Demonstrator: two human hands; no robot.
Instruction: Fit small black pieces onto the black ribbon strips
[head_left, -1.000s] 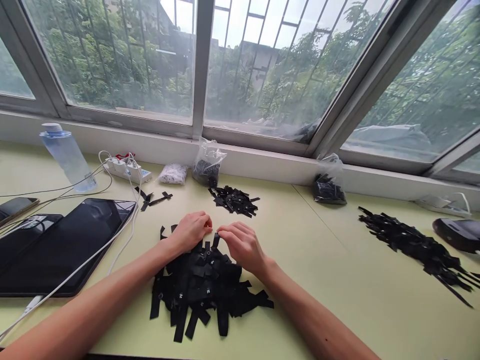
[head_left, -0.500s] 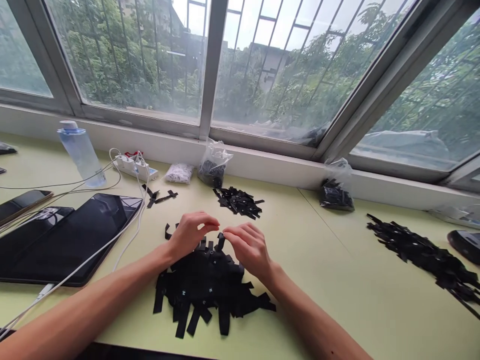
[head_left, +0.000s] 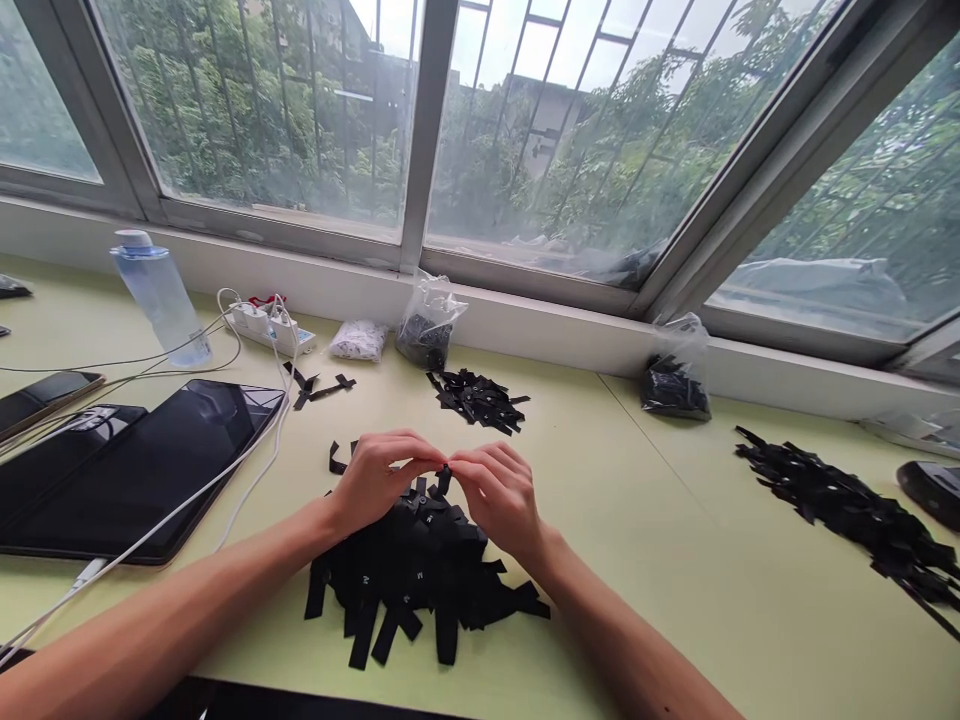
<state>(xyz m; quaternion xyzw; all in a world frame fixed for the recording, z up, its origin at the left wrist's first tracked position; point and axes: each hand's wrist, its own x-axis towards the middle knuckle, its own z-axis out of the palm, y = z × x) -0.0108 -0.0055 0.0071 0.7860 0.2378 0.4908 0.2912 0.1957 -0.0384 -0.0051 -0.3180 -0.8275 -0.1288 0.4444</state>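
Narrow black fabric strip [head_left: 444,482], in the head view, hangs over the far edge of a broad heap of black strips [head_left: 405,560]. The right hand [head_left: 501,490] pinches its top; the left hand [head_left: 379,468] meets it, fingertips together, grip unclear. Handling this strip looks unfinished; many lie loose in the heap.

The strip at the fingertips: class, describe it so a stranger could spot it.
On the green table, find the nearest black heap. At its far edge, the right hand pinches one black strip, close beside the left hand. Unlike its neighbours, it is held up.
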